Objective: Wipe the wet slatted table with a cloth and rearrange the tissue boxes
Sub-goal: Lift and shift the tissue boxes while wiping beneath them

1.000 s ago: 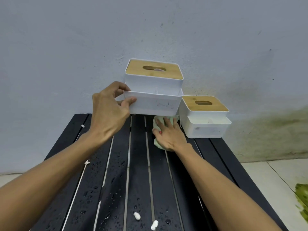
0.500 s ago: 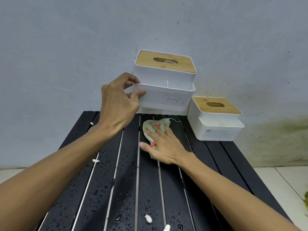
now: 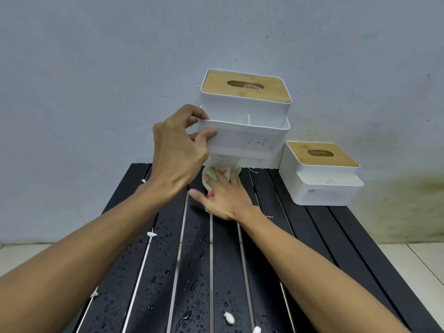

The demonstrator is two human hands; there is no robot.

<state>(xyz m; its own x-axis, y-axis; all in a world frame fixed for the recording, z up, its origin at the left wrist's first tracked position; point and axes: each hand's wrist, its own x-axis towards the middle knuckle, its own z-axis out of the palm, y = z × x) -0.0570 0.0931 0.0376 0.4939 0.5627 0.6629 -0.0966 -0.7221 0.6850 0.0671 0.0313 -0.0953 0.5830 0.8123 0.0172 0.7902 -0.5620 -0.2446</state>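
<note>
left hand (image 3: 177,152) pinches front-left corner of lifted tissue box (image 3: 249,138), held above table (image 3: 264,272). right hand (image 3: 225,198) flat, fingers straight, pressing green cloth (image 3: 209,176) on wet slats beneath it. second tissue box (image 3: 322,188) back-right. front marks illegible.

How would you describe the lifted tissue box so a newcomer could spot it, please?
Far along the black slatted table are two white boxes with wooden lids. The lifted box is the left one: the left hand holds it in the air; the other box rests on the table.
</note>
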